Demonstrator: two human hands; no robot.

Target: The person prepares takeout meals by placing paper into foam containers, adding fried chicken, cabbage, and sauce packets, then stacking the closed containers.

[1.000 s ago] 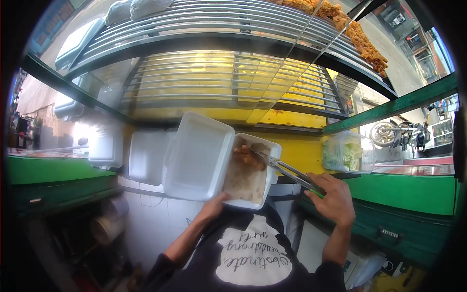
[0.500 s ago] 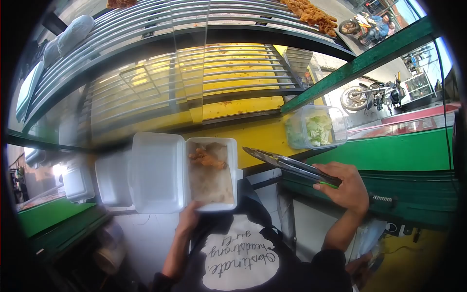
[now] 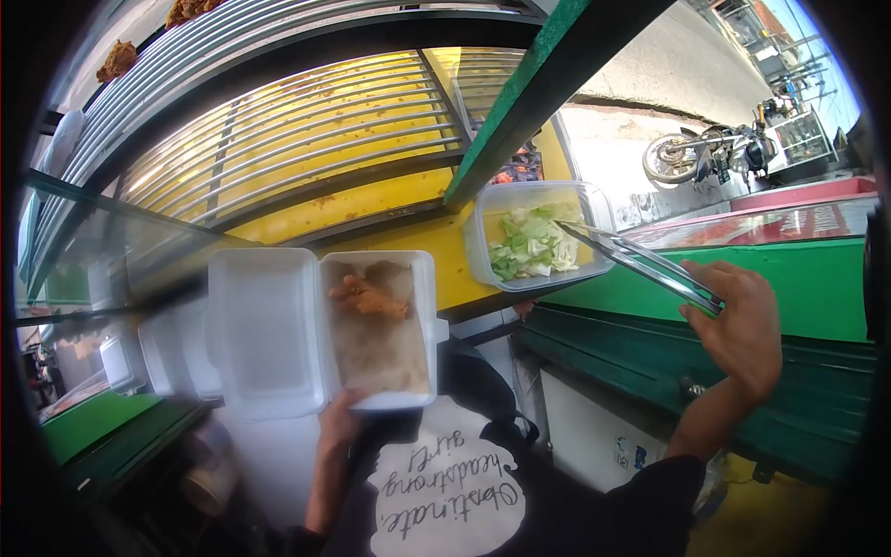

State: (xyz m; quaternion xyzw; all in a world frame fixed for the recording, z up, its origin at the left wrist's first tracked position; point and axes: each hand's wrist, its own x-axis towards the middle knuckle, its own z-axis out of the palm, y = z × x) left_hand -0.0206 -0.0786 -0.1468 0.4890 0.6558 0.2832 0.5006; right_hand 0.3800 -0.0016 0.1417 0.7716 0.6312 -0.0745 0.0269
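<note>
My left hand (image 3: 340, 420) is closed on the near edge of an open white foam box (image 3: 422, 357), thumb over the rim and the other fingers hidden underneath. Inside, a piece of fried chicken (image 3: 369, 297) lies on brown paper (image 3: 380, 362) at the far end. The box's lid (image 3: 264, 325) is folded out to the left. Metal tongs (image 3: 640, 260) are gripped in my right hand (image 3: 738, 320). Their tips reach over a clear plastic tub (image 3: 478, 246), right at the chopped green leaves (image 3: 534, 243) in it.
A green post (image 3: 520, 93) slants up behind the tub. Beyond stands a metal rack (image 3: 306, 139) over a yellow surface, with fried pieces (image 3: 118, 60) at upper left. More foam boxes (image 3: 176, 348) stand at the left. A motorcycle (image 3: 710, 156) is parked outside.
My view has turned to the right. My right hand has carried the tongs from beside the foam box over to the tub of leaves. My left hand still holds the box.
</note>
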